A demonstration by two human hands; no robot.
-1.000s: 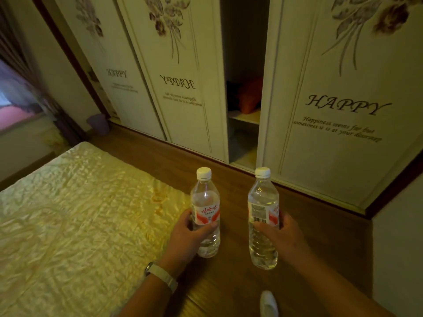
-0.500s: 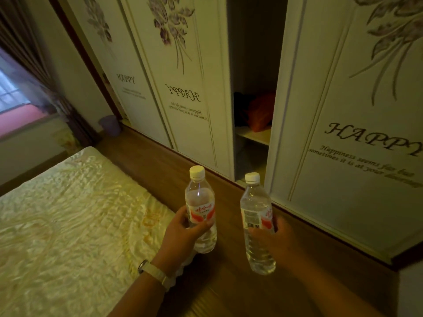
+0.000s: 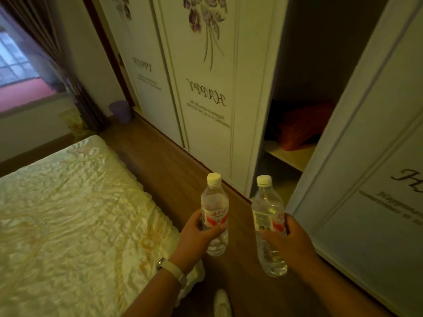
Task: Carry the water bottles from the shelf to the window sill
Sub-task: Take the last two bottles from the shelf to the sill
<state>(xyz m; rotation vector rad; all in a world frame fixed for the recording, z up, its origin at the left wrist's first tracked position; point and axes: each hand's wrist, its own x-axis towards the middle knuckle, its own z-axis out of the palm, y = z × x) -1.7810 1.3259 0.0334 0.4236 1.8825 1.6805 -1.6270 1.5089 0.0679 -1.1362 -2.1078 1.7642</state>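
I hold two clear water bottles with white caps and red-and-white labels, both upright over the wooden floor. My left hand (image 3: 196, 234) grips the left bottle (image 3: 214, 202) around its label. My right hand (image 3: 290, 243) grips the right bottle (image 3: 266, 202) around its middle. The wardrobe shelf (image 3: 290, 156) shows through the open gap between the sliding doors, just beyond the right bottle. The window sill (image 3: 25, 99), pinkish, lies at the far left beyond the bed.
A bed with a shiny cream cover (image 3: 68, 213) fills the left side. A strip of wooden floor (image 3: 164, 161) runs between it and the white wardrobe doors (image 3: 206, 88). A purple bin (image 3: 120, 110) and dark curtain (image 3: 57, 58) stand by the window. An orange bundle (image 3: 299, 129) rests on the shelf.
My view has swung left toward the window and moved closer to the wardrobe. Both hands still hold their bottles, which stay upright.
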